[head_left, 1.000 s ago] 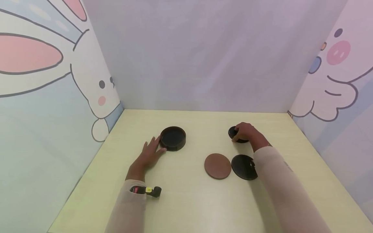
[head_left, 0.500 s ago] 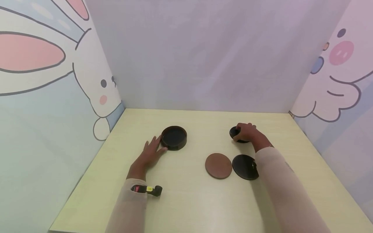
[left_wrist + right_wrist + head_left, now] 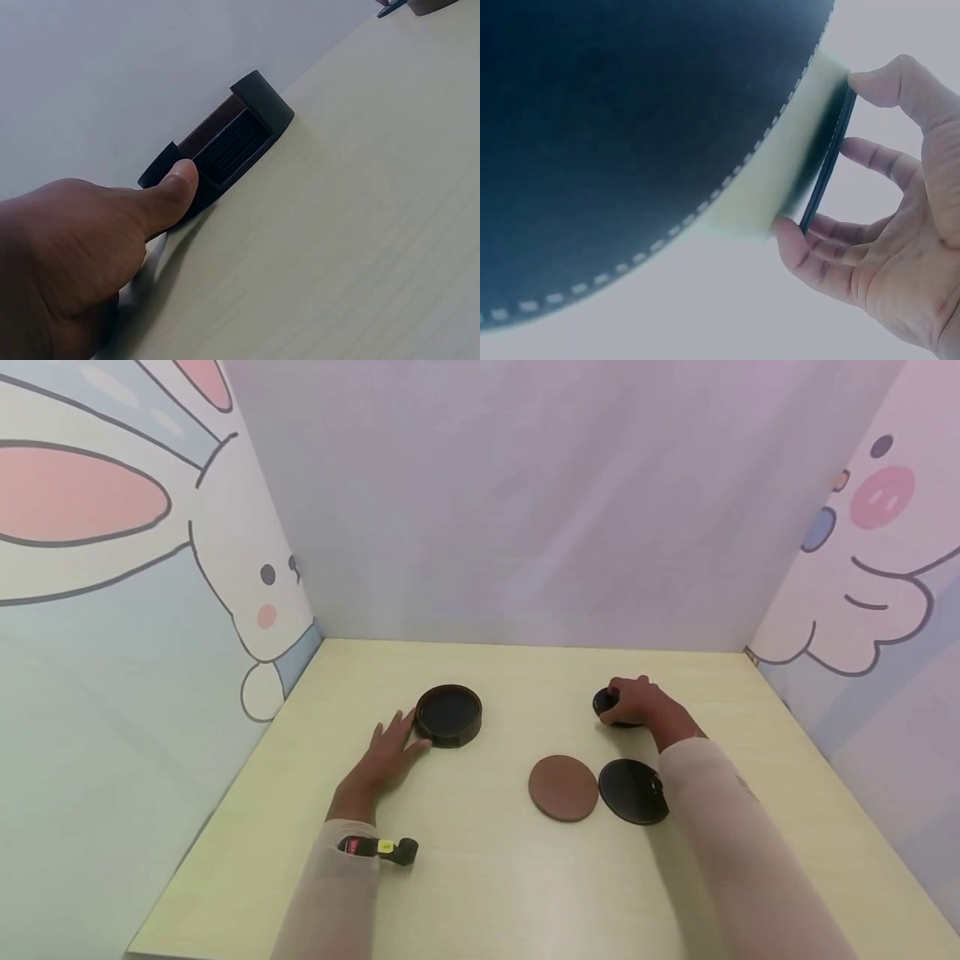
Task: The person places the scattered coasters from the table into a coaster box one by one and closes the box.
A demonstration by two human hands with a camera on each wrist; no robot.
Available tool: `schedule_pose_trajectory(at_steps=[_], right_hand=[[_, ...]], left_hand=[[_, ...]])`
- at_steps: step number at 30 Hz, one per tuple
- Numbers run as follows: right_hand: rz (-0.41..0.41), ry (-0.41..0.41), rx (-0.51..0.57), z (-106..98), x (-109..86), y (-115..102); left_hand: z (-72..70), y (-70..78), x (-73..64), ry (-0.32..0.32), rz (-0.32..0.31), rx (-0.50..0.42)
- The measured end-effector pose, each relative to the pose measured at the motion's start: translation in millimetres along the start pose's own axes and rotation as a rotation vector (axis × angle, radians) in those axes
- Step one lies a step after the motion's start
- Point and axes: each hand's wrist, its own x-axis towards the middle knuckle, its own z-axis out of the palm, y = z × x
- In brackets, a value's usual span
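Note:
My left hand lies on the table with its fingers spread and straight, fingertips and thumb against the left side of a round black coaster holder. In the left wrist view the thumb presses beside the cut-out in the wall of the holder, which has dark layers inside. At the back right, my right hand pinches a black round coaster by its edges. The right wrist view shows that coaster edge-on, thumb at one edge and fingers at the other.
A brown round coaster lies flat at mid-table. Beside it is another black coaster, partly covered by the right sleeve; white stitching shows along its rim in the right wrist view. Printed walls enclose the pale table at the back and sides.

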Motion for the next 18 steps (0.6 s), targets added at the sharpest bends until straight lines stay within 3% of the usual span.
schedule_pose_trajectory(at_steps=[6,12,18], right_hand=[[-0.034,0.018,-0.027,-0.7,2.6,2.3],[0.002,-0.008,0.018,-3.1,4.4,3.5],[-0.011,0.007,-0.015,-2.5,3.9,5.3]], left_hand=[[-0.7,1.2,0.9,-0.002,-0.003,0.008],[-1.4,2.4,0.3,-0.007,-0.024,0.005],[0.0,0.7,0.8,-0.008,-0.019,0.022]])
